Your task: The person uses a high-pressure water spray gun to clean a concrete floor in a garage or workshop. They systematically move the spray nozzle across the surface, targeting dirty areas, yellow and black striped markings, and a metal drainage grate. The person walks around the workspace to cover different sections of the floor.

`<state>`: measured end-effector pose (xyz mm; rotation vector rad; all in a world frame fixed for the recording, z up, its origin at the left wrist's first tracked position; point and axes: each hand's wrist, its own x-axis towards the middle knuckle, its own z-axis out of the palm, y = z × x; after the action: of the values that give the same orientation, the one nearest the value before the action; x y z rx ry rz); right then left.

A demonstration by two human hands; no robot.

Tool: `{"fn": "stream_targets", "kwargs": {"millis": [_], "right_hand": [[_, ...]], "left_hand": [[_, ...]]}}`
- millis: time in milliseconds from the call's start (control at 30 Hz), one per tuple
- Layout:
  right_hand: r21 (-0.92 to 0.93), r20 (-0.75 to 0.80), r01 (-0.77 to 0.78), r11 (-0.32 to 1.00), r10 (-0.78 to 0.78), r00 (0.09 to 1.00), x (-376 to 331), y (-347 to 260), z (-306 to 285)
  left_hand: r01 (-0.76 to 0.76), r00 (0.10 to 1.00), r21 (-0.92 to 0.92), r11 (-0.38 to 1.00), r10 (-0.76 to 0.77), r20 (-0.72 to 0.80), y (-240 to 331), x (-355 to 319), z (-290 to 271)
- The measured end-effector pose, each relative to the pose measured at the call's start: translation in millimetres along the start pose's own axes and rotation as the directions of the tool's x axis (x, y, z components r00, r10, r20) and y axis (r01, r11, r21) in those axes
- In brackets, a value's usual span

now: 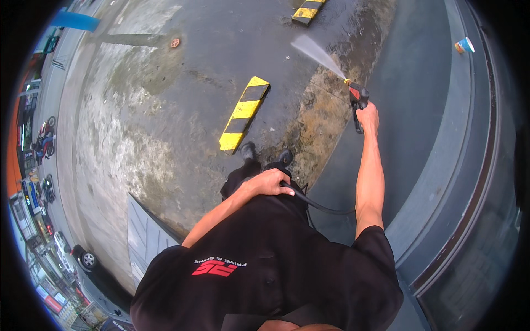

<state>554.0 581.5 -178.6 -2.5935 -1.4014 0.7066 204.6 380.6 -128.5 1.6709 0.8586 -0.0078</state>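
Observation:
My right hand [368, 117], on an outstretched arm, is closed round the grip of a black and red pressure washer gun [356, 94]. From its yellow nozzle a white fan of water [321, 57] shoots forward and to the left onto wet concrete. Close to my waist, my left hand [270, 182] is wrapped round a black hose [326, 209], which runs right and passes behind my right forearm. Ahead of my dark shoes [249, 151] lies a yellow and black striped wheel stop [245, 115].
Farther ahead sits a second striped wheel stop [307, 11]. A paper cup [465, 45] lies on the grey ledge [441, 129] along the right. An orange round cover [175, 43] is on the ground at left. Parked motorcycles [45, 144] and a dark car [91, 265] stand by the street.

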Motion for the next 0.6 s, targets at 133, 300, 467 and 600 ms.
{"fn": "stream_targets", "kwargs": {"millis": [133,300,467,600], "right_hand": [[-0.001,-0.003,0.024,1.0,-0.024,1.0,-6,-18,-3],[-0.009,-0.009,0.046,0.999,-0.046,0.999,-26,-32,-3],[-0.027,-0.15,0.144,0.989,-0.147,0.978,-53,-13,15],[0.029,0.08,0.046,0.999,-0.048,0.996,-93,27,35]], "left_hand": [[-0.002,1.0,-0.025,1.0,0.002,0.011,2,-11,3],[0.008,1.0,-0.012,1.0,-0.008,0.014,-9,-26,8],[-0.05,0.998,-0.005,0.999,0.049,-0.025,-21,-44,17],[-0.089,0.995,-0.03,0.996,0.088,-0.042,-30,-65,31]]}}
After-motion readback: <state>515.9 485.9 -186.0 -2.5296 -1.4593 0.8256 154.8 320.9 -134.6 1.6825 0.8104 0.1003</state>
